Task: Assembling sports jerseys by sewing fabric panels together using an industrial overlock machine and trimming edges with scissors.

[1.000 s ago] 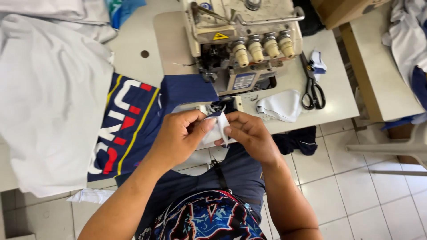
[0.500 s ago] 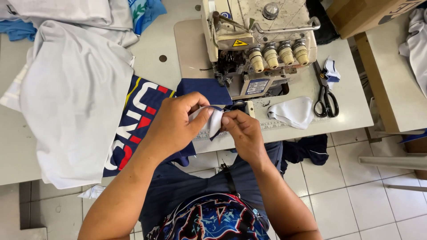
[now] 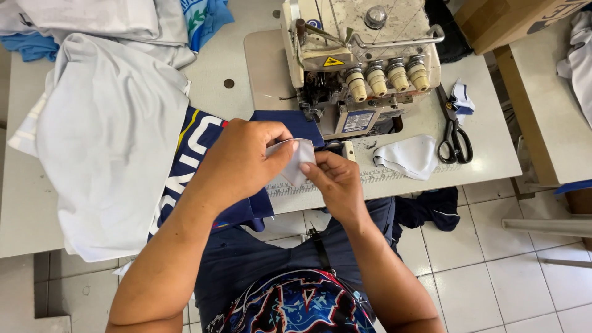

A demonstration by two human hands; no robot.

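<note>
Two hands meet before the overlock sewing machine (image 3: 361,68): left hand (image 3: 243,161) and right hand (image 3: 336,185) both pinch a small white fabric piece (image 3: 297,161) over the table's (image 3: 493,148) front edge, navy printed garment (image 3: 197,154) beneath, scissors (image 3: 455,135) well right

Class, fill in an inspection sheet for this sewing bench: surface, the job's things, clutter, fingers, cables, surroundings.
Surface: pale sewing table, mostly covered with cloth.
Job's things: small white fabric piece held above the table edge; sewing machine behind it.
Clutter: navy printed garment, big white garment, scissors, loose white scrap.
Fingers: left hand and right hand both pinch the white piece.
Cables: nothing seen.
Surroundings: tiled floor, cardboard box, dark cloth on floor.
</note>
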